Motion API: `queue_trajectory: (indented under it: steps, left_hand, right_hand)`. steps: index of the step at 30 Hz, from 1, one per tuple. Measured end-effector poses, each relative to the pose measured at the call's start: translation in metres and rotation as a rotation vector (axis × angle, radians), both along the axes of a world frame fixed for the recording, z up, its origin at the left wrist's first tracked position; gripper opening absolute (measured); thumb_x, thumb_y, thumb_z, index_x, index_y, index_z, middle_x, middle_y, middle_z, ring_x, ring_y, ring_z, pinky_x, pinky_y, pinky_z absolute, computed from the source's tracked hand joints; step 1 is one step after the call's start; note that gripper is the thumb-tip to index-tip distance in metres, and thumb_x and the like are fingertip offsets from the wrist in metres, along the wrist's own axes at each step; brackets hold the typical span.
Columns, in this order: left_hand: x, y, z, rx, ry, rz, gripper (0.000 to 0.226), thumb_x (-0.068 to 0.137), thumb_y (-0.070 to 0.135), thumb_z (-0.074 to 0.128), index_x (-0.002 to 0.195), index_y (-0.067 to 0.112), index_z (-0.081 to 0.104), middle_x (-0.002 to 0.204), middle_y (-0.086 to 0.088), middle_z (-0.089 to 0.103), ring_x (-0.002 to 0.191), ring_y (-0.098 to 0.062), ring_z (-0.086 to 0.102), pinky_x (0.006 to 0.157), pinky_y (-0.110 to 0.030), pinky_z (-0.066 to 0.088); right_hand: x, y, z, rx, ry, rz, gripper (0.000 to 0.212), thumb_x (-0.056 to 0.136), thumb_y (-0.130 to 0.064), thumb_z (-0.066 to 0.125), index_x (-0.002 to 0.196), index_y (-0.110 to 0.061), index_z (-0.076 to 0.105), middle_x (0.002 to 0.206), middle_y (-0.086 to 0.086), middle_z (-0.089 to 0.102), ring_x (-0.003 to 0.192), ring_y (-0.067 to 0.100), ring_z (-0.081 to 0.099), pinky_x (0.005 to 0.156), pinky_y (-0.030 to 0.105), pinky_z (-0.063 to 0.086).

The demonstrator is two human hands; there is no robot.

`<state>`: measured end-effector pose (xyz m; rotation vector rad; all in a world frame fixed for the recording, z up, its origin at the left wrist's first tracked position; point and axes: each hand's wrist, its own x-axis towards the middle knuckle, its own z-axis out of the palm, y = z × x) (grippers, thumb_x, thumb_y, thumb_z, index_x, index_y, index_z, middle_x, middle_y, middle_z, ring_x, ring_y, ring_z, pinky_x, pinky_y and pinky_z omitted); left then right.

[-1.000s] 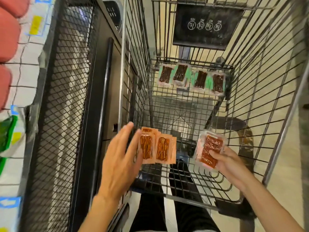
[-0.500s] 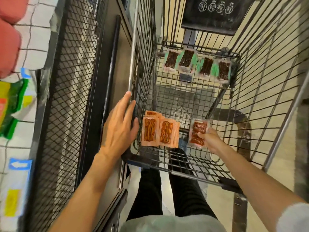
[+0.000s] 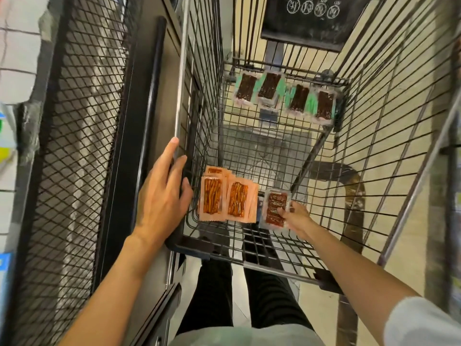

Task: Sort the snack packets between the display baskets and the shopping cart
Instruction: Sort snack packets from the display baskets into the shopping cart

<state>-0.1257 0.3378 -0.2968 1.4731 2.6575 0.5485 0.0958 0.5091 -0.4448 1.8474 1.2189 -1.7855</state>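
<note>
right hand (image 3: pixel 295 217) grips red packet (image 3: pixel 274 208) (in cart (image 3: pixel 374 146)); left hand (image 3: pixel 162 196) open

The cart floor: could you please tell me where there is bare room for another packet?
The cart floor is bare between the orange packets and the green packets, and right of the right hand. The near end is crowded: orange packets, then the red packet that hand pinches.

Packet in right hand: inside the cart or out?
Inside. The right hand pinches the packet below the rim of the cart, beside the orange packets. Whether it touches the cart floor: cannot tell.
</note>
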Motion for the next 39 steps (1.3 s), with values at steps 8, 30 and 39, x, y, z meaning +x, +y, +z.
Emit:
queue_trajectory:
  steps: [8, 30, 39]
  left_hand:
    - [0.000, 0.003, -0.001, 0.014, -0.002, -0.001, 0.033, 0.085, -0.004, 0.060, 0.116, -0.013, 0.058, 0.142, -0.028, 0.039, 0.127, -0.025, 0.044, 0.099, -0.032, 0.044]
    - [0.060, -0.100, 0.142, 0.007, 0.056, 0.098, 0.030, 0.067, -0.001, 0.078, 0.097, -0.008, 0.072, 0.100, -0.020, 0.072, 0.088, -0.031, 0.072, 0.073, -0.038, 0.060]
    - [0.185, -0.255, 0.186, 0.166, -0.175, 0.751, 0.046, 0.098, 0.038, 0.036, 0.111, 0.008, 0.069, 0.112, -0.005, 0.069, 0.097, -0.020, 0.070, 0.075, -0.036, 0.059]
  right_hand:
    - [-0.006, -0.005, 0.003, 0.370, -0.208, 0.584, 0.028, 0.090, -0.028, 0.063, 0.097, -0.002, 0.062, 0.082, 0.003, 0.055, 0.081, 0.018, 0.056, 0.056, 0.022, 0.033]
    - [-0.027, -0.064, 0.304, 0.662, 0.699, 1.141, 0.015, 0.091, -0.032, 0.056, 0.105, -0.037, 0.060, 0.107, -0.025, 0.059, 0.102, -0.007, 0.055, 0.085, 0.017, 0.045]
    - [-0.044, -0.145, 0.343, 0.605, 0.941, 1.364, 0.023, 0.088, -0.035, 0.052, 0.109, -0.037, 0.062, 0.117, -0.020, 0.060, 0.113, -0.007, 0.051, 0.093, 0.015, 0.040]
